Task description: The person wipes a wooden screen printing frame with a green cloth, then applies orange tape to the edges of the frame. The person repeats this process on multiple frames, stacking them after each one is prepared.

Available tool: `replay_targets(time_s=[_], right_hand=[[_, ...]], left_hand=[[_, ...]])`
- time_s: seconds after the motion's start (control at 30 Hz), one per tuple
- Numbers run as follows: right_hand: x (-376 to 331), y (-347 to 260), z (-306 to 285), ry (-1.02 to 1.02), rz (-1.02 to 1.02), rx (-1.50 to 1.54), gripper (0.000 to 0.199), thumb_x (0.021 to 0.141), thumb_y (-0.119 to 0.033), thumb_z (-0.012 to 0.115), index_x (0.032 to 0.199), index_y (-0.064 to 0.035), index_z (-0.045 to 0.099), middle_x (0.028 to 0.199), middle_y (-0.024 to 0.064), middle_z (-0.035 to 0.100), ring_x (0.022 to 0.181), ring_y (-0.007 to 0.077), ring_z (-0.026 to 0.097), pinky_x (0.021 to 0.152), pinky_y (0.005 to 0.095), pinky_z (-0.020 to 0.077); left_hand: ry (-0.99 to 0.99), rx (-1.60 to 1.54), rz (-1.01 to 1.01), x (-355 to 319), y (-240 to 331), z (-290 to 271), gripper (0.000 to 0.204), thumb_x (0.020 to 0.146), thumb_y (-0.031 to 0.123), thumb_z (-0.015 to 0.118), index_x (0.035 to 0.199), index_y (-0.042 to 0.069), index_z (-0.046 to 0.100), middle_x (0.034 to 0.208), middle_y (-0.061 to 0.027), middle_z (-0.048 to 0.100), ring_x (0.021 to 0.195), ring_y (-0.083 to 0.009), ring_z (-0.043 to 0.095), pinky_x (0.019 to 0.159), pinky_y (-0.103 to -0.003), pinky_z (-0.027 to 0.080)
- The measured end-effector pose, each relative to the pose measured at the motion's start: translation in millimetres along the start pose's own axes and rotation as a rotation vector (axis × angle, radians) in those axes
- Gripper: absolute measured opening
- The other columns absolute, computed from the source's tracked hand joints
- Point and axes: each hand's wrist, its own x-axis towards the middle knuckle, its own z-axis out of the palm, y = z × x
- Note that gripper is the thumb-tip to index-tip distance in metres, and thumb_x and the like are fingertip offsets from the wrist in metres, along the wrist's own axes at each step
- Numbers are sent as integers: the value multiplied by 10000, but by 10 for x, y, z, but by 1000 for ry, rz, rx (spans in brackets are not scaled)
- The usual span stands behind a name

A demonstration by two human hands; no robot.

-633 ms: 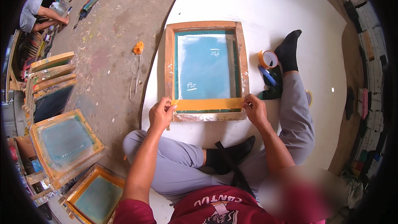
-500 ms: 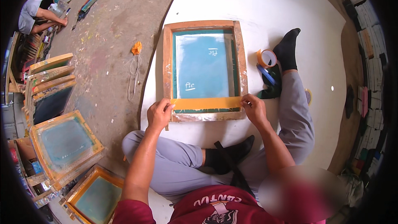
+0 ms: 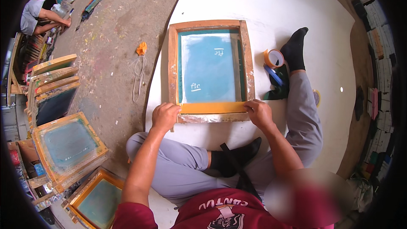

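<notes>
A strip of yellow-brown tape (image 3: 213, 107) stretches across the near end of a wooden-framed printing screen (image 3: 250, 74), whose mesh is blue-green. My left hand (image 3: 165, 115) pinches the strip's left end beside the frame's left rail. At the right rail, my right hand (image 3: 259, 113) has its fingers closed on the other end. The strip lies along the inner side of the near rail; whether it is pressed down all along cannot be seen. To the right of the screen stands a roll of tape (image 3: 275, 58), orange-brown outside with a white inner face.
A blue tool (image 3: 273, 75) lies on dark green cloth (image 3: 278, 89) near my outstretched foot. Another tape roll (image 3: 316, 98) sits beyond my leg. More framed screens (image 3: 70, 144) lean and lie at left. A person's bare legs (image 3: 53, 18) show at far left.
Both hands have brought the tape slightly nearer, toward the near rail. The green strip of mesh that showed below the tape is now covered.
</notes>
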Motion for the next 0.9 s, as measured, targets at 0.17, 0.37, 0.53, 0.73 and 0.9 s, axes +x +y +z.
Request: replay_targets(time_s=[0.17,0.37,0.53,0.73,0.9], right_hand=[[47,-24,13,-117,7,-157,125,893,-187,732,965,-135,819,912,103,745,840,357,731,753,470,581],[123,-179,-47,-251,13,-290,224,851,-64,602,922,-148,797,965,122,745,897,366,737,792,476,582],[136,-220,-35,-287,-83,-425,170,861,-86,606,850,-104,776,933,143,742,839,346,756,738,474,582],[165,-288,67,-363,-106,-613,171,891,-120,622,817,-104,776,892,110,742,836,308,766,707,455,584],[228,-384,55,-481,-62,-644,184,909,-130,621,842,-120,792,939,90,755,884,282,774,762,450,574]], left_hand=[[-150,157,110,75,37,-18,62,804,111,753,856,102,783,850,-50,705,863,-273,686,737,-420,562],[-322,355,235,136,87,14,93,754,65,708,821,86,768,877,-51,685,922,-264,675,811,-405,552],[-396,458,329,198,131,52,76,767,98,708,747,73,777,853,-70,721,902,-247,688,744,-368,560],[-503,524,358,275,172,57,69,759,92,709,754,63,771,878,-73,713,913,-254,688,763,-366,557],[-569,560,344,292,209,78,78,760,106,717,750,63,781,880,-73,719,920,-255,693,761,-367,556]])
